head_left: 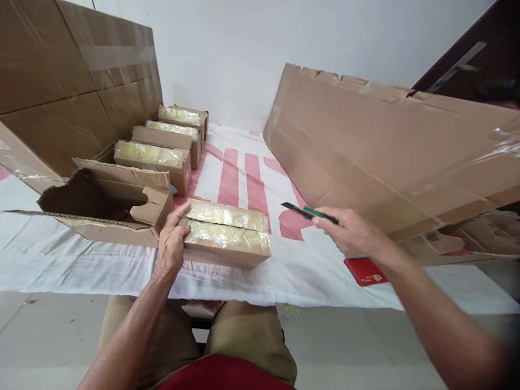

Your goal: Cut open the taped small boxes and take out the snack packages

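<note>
My left hand (173,241) is closed on the left end of a small cardboard box (225,255) lying near the table's front edge. Shiny yellowish tape covers the box top, and a dark slit runs lengthwise through it. To the right, my right hand (343,230) grips a utility knife (311,213) with a green and black handle. Its blade is out, points left and is held above the table, apart from the box. Just left of my left hand stands an open cardboard box (122,233) with raised, torn flaps.
Several taped boxes (152,157) stand in a row at the back left, beside a large carton (81,70). On the right leans a big cardboard sheet (385,151). A red packet (363,271) lies near the front edge of the cloth-covered table (292,284).
</note>
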`<action>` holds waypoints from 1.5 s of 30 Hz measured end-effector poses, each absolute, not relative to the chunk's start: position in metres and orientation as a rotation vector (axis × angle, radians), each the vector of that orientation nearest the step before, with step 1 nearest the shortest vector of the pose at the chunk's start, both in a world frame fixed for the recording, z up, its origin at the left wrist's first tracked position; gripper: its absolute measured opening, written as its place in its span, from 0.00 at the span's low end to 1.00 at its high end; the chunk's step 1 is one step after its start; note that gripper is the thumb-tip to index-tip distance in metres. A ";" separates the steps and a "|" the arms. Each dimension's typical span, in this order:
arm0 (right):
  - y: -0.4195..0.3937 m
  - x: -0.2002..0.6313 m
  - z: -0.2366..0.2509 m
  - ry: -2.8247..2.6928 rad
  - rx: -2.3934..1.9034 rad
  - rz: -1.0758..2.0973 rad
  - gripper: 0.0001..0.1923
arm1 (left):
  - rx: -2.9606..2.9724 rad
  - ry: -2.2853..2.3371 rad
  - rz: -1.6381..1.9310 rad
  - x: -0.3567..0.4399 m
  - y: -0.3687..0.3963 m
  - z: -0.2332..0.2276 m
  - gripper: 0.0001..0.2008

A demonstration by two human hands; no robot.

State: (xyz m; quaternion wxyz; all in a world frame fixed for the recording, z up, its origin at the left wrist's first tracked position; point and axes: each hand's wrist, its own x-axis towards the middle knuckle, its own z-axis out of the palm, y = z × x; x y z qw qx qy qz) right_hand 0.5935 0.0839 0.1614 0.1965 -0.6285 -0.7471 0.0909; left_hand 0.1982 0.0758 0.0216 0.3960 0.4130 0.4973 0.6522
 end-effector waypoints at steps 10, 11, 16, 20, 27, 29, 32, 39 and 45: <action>0.081 0.565 0.007 -2.263 -1.961 0.044 0.20 | 1.106 1.463 1.633 0.197 0.031 0.040 0.28; 0.081 0.566 0.009 -2.258 -1.949 0.039 0.19 | 1.098 1.448 1.640 0.198 0.029 0.040 0.27; 0.075 0.558 0.043 -2.069 -1.530 0.280 0.18 | 0.980 1.266 1.694 0.200 0.029 0.045 0.19; 0.069 0.532 0.077 -1.890 -1.250 0.384 0.14 | 1.064 1.194 1.658 0.190 0.024 0.047 0.12; 0.077 0.489 0.120 -2.190 -1.062 0.234 0.09 | 1.072 1.225 1.642 0.185 0.012 0.046 0.12; 0.075 0.476 0.127 -2.338 -1.015 0.134 0.10 | 1.086 1.219 1.651 0.186 0.012 0.043 0.11; 0.071 0.459 0.133 -2.535 -1.014 -0.045 0.13 | 1.091 1.197 1.661 0.187 0.013 0.038 0.10; 0.098 0.452 0.142 -2.500 -1.212 -0.378 0.21 | 1.096 1.161 1.679 0.196 0.016 0.038 0.10; 0.152 0.440 0.140 -2.685 -1.567 0.014 0.27 | 1.111 1.136 1.727 0.201 0.021 0.036 0.07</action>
